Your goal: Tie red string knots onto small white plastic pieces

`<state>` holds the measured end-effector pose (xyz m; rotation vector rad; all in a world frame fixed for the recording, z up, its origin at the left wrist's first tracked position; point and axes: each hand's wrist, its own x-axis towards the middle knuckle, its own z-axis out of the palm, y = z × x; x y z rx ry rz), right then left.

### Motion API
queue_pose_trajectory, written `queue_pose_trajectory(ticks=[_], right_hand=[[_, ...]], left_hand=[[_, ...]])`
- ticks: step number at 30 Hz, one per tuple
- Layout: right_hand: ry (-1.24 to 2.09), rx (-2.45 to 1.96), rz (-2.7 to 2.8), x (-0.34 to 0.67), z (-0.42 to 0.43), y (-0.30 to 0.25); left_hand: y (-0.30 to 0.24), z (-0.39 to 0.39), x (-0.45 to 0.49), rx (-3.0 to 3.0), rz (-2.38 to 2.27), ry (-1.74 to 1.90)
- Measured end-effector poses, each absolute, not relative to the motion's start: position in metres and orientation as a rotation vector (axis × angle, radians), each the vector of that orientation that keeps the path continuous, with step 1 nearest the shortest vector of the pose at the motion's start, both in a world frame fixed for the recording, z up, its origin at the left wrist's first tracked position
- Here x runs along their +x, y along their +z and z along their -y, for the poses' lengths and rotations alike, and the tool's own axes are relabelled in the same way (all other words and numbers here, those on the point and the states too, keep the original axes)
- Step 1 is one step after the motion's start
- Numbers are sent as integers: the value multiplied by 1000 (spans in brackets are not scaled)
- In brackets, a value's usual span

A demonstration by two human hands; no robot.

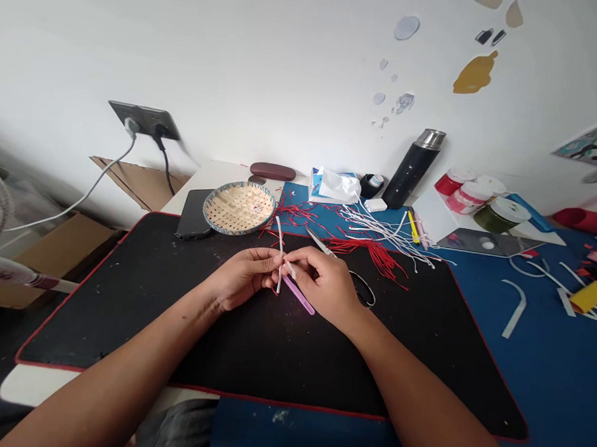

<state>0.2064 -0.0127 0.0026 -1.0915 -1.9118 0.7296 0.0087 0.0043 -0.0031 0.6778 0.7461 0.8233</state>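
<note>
Over the middle of the black mat, my left hand pinches a white cord that stands up above the fingers and pokes out below them. My right hand meets it fingertip to fingertip, closed on another part of the white cord. Just under the right fingers a slim purple tool lies slanted; whether a finger touches it I cannot tell. A pair of scissors lies behind my right hand, which hides its middle; one black handle loop shows at the right.
A woven basket sits over a dark phone at back left. Red cords and white cords spread at back right, near a leaning black thermos, a tissue pack and thread spools.
</note>
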Motion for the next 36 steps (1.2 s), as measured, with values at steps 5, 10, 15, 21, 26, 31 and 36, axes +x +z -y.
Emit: queue_pose_trajectory(ticks=[5,10,15,21,26,31,36], right_hand=[[667,-1072,1985,206,14,4],[655,-1052,2014,206,15,6],[686,-993,2067,204,18,9],[826,-1029,1938,204,19,11],[1099,-1099,1667,203,17,10],[1439,-1058,1499,200,14,10],[1593,-1045,1504,199,14,8]], left_hand=[[-5,-5,8,632,-740,872],[-3,-4,7,617,-730,898],[-2,-5,5,636,-716,915],[2,-4,5,754,-742,959],[8,-1,7,839,-768,1004],[14,1,9,900,-774,1067],[16,1,11,929,-776,1126]])
